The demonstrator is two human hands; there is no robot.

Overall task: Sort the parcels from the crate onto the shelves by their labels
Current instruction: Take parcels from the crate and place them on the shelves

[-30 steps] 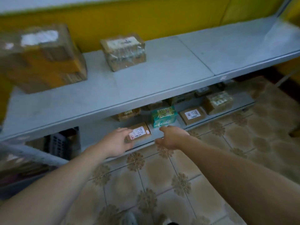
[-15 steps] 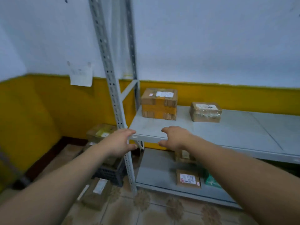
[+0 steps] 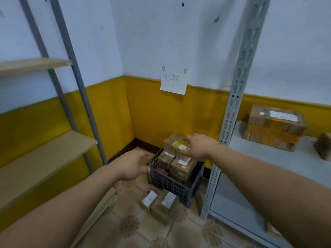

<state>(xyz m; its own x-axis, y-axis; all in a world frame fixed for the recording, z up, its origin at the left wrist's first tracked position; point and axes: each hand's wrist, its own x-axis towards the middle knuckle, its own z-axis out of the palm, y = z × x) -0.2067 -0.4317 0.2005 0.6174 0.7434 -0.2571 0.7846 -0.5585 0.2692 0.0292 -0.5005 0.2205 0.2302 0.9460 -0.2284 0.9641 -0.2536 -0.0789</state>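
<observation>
A dark plastic crate [image 3: 172, 185] stands on the floor in the corner, stacked with several brown parcels [image 3: 182, 165]. The top parcel [image 3: 174, 144] carries a yellow label. My right hand [image 3: 198, 146] reaches over the crate, with fingers above and thumb below the right end of that top parcel. Spread and holding nothing, my left hand [image 3: 132, 165] hovers just left of the crate's rim. The grey metal shelf [image 3: 268, 158] is to the right, with a large taped box [image 3: 274, 127] on it.
Two small labelled parcels [image 3: 149, 199] [image 3: 168, 201] lie on the tiled floor in front of the crate. Wooden shelves [image 3: 44, 154] stand at the left. A perforated steel upright [image 3: 232, 104] rises right of the crate. A handwritten note [image 3: 172, 82] hangs on the wall.
My view swung left from the grey shelf to the corner crate. Both hands left the low shelf, where a small parcel stayed, and my right hand has reached the top parcel.
</observation>
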